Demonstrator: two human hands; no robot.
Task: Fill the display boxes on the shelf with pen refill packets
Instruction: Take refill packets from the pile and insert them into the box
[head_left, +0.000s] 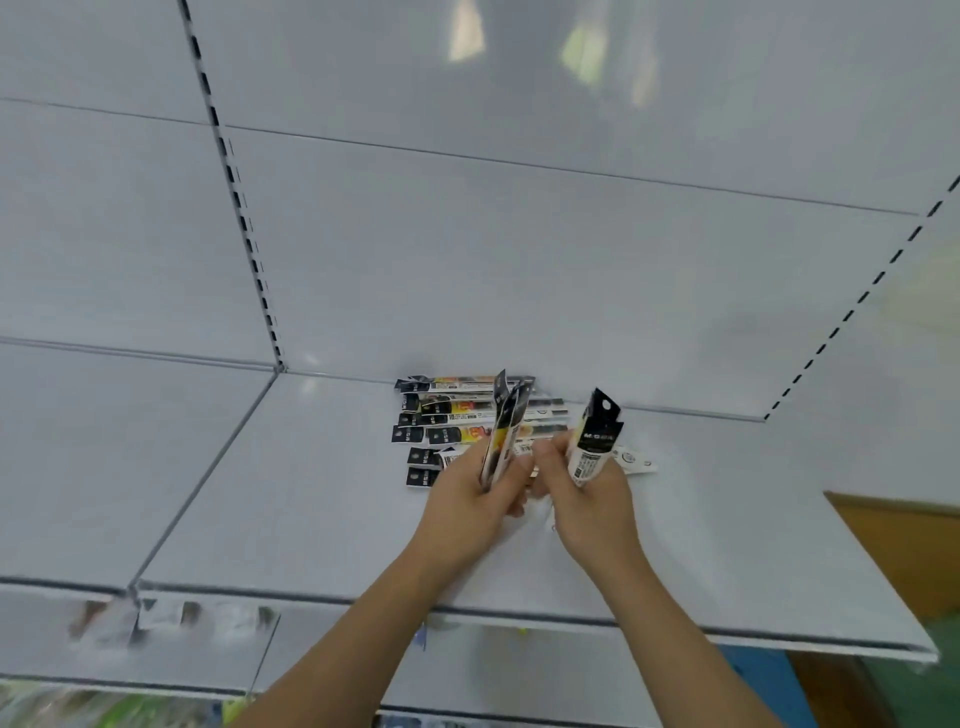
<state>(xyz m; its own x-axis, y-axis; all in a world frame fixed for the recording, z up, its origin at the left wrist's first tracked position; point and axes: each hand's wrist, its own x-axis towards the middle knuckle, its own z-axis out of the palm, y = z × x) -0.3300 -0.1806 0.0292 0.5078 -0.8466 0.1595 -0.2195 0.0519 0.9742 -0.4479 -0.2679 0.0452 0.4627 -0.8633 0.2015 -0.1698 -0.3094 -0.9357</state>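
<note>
Left hand (475, 493): fingers are clamped on a small bundle of pen refill packets (503, 431), held upright.
Right hand (589, 493): one packet (595, 439) is pinched, upright.
Loose packets (452, 418): lying on the shelf (311, 493), at 11 o'clock of the hands.
Display boxes: none is seen.
Advice: packets should be squared, header cards aligned, before they are inserted.

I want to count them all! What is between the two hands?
In the head view, almost nothing: the left hand and right hand nearly touch. Behind the gap lie packets on the shelf.
</note>
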